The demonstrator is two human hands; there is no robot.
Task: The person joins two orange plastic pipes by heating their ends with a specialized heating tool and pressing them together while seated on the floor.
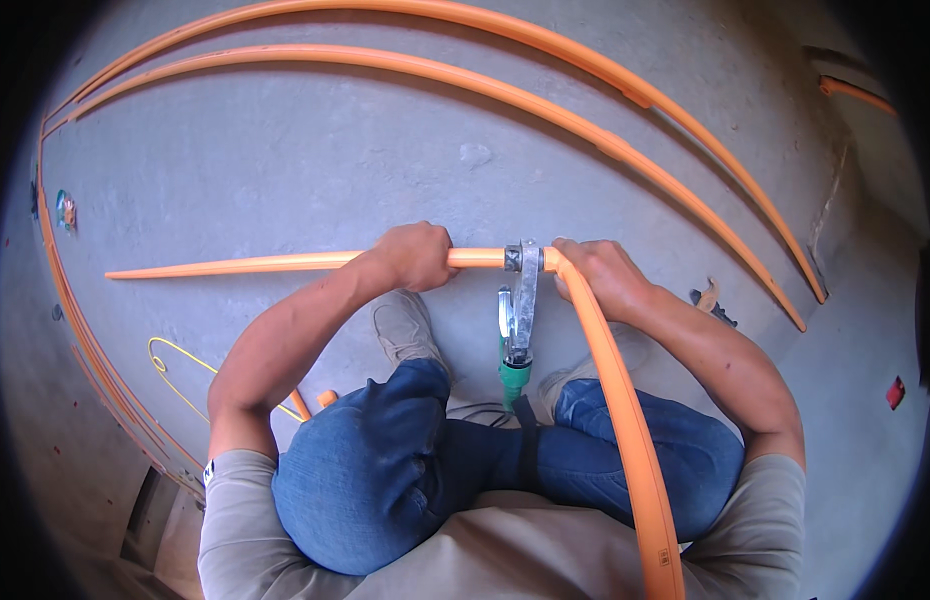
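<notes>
The left hand is closed around an orange pipe lying on the concrete floor. The right hand grips a second orange pipe. Between them stands a green-handled welding tool. Long orange pipes and a yellow cable lie around.

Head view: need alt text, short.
A crouching person's left hand and right hand each grip an orange pipe, pushing the two ends into a green-handled pipe welding tool between them. More orange pipes lie on the concrete floor.
</notes>
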